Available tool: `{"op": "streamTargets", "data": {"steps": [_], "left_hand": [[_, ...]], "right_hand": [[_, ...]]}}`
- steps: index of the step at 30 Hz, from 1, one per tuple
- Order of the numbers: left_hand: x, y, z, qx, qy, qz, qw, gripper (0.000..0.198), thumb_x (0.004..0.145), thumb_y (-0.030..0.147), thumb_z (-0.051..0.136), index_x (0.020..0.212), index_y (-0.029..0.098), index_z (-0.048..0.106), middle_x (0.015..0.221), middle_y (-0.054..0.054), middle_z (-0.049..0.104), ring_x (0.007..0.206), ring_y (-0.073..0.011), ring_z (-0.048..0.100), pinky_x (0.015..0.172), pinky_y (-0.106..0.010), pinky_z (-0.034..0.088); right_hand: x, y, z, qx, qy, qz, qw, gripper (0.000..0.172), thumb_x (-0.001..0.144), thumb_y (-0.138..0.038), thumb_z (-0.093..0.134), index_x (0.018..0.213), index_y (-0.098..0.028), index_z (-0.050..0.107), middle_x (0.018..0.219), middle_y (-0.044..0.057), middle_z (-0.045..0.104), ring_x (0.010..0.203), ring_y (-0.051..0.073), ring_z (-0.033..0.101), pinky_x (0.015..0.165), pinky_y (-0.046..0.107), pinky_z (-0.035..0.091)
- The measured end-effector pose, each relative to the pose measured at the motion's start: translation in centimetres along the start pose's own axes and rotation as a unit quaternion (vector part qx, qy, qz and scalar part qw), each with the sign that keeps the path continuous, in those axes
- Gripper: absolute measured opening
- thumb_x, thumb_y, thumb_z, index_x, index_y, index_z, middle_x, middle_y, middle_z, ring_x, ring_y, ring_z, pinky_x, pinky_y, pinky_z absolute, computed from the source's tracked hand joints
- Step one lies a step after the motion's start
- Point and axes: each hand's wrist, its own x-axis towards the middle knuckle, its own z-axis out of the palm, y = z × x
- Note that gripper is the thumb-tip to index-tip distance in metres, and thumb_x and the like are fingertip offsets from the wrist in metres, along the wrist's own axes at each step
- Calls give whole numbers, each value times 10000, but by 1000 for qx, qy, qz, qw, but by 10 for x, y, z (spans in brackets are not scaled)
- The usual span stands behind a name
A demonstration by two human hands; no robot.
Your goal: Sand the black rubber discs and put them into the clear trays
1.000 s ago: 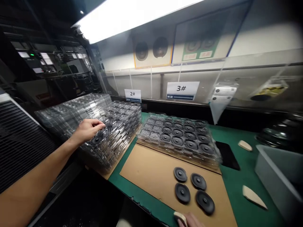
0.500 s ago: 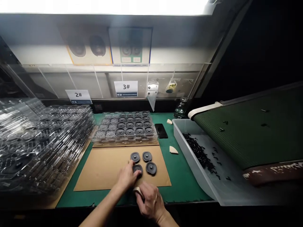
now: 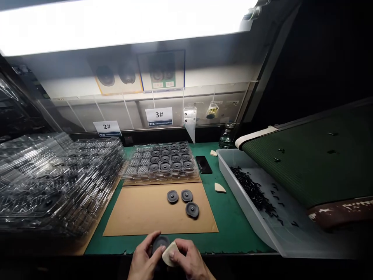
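Note:
Near the table's front edge my left hand (image 3: 145,256) is closed around a dark grey round part (image 3: 160,243), thumb on its face. Beside it my right hand (image 3: 189,259) pinches a cream-coloured wedge-shaped pad (image 3: 169,254), which overlaps the round part's right side. Three similar round parts lie on the brown cardboard sheet (image 3: 134,210): one at the left (image 3: 172,196), one at the top right (image 3: 187,195) and one lower down (image 3: 192,210). Behind the sheet stands a clear tray (image 3: 159,177) with round parts in many of its pockets.
Stacked clear trays (image 3: 96,190) fill the left. A phone (image 3: 204,165), a cream wedge (image 3: 220,188), a smaller cream piece (image 3: 213,153) and a glass jar (image 3: 226,136) stand or lie right of the tray. A translucent bin (image 3: 247,216) holds small black pieces beneath a green conveyor belt (image 3: 297,163).
My left hand has lifted one round part off the cardboard and drawn it to the front edge. My right hand has brought the pad against it. The view has shifted slightly.

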Motion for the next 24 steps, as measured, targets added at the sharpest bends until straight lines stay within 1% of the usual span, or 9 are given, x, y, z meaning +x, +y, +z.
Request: {"op": "streamTargets", "data": {"steps": [4,9,12,14,15,17,19,21,24], "left_hand": [[-41,1,-12,-116,-9,-37,993,713,669,706,784,1221,253,772,1160,-138,793,1140,-390,720,1004,-466,568],[-71,20,-25,-259,-9,-70,963,723,613,535,931,1267,293,741,1296,-137,745,1268,-421,647,1087,-509,519],[-79,36,-32,-287,5,-53,956,648,707,463,903,1303,295,714,1408,-136,684,1316,-404,618,1128,-500,495],[-81,47,-36,-321,16,-42,946,597,768,422,872,1329,316,697,1406,-118,688,1322,-374,621,1159,-486,468],[-82,52,-38,-342,22,-41,939,578,782,409,864,1329,325,696,1401,-107,693,1327,-364,619,1168,-478,460],[-82,61,-41,-367,34,-45,928,559,793,393,859,1325,334,700,1403,-93,694,1351,-355,600,1171,-457,460],[-84,67,-43,-369,37,-53,927,550,788,371,866,1315,338,711,1405,-85,694,1370,-357,582,1162,-442,474],[-86,70,-44,-363,38,-62,929,553,777,346,875,1308,353,718,1397,-69,701,1370,-360,581,1154,-441,486],[-88,69,-45,-358,24,-78,930,601,760,344,886,1334,361,708,1387,-60,708,1357,-362,593,1154,-450,487]], "right_hand": [[-12,-14,18,134,-28,84,987,417,857,-564,604,829,-148,618,695,14,612,615,148,606,576,245,471],[-22,-43,34,228,-43,134,963,447,847,-590,596,889,-145,603,730,22,615,567,118,592,557,235,475],[-23,-63,30,239,-66,151,957,462,847,-575,677,972,-131,661,783,39,670,606,143,643,587,258,501],[-21,-74,19,223,-50,145,963,410,886,-523,701,1021,-136,698,777,19,683,667,139,654,634,243,492],[-19,-80,12,193,-22,127,973,335,924,-452,691,1034,-137,716,768,3,680,706,117,637,669,220,471],[-17,-92,0,23,48,37,998,242,985,-344,620,1048,-144,741,780,-23,661,709,90,601,677,204,443],[-18,-105,-6,-71,34,-20,997,236,1022,-283,551,1068,-148,739,812,-35,647,709,73,574,681,195,428],[-22,-117,-4,-123,-19,-68,990,210,1031,-250,541,1028,-151,726,834,-39,631,730,71,563,696,192,423],[-29,-126,5,-235,-35,-159,958,153,1024,-207,552,989,-160,694,893,-17,622,780,90,559,739,214,424]]}}
